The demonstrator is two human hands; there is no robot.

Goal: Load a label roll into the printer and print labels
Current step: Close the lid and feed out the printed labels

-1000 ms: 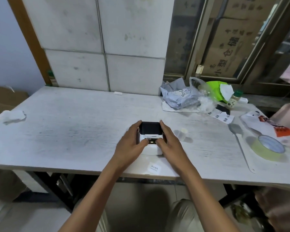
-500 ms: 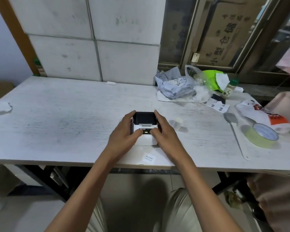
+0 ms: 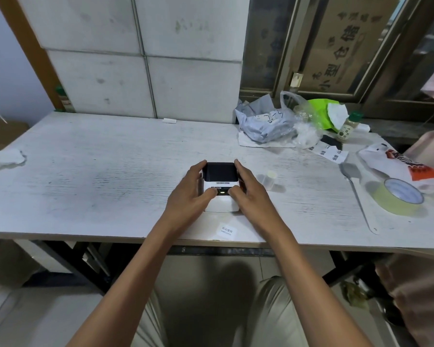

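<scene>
A small white label printer [image 3: 221, 205] with a black lid stands near the front edge of the white table [image 3: 110, 176]. A green light glows on its front panel. My left hand [image 3: 189, 194] grips its left side, thumb on the front. My right hand [image 3: 252, 194] grips its right side, thumb beside the light. A printed white label [image 3: 226, 231] reading "welcome" lies flat on the table just in front of the printer. A small clear label-roll core [image 3: 268, 177] lies on its side to the right of my right hand.
A roll of yellow-green tape [image 3: 396, 199] and a long white spatula [image 3: 358, 196] lie at the right. Grey and green bags [image 3: 268, 121], a spice bottle [image 3: 348, 125] and printed label strips [image 3: 328, 151] crowd the back right. A crumpled tissue [image 3: 4, 157] sits far left.
Both hands stay on the printer's sides with the thumbs on its front. The view has shifted a little; the printer has not moved on the table.
</scene>
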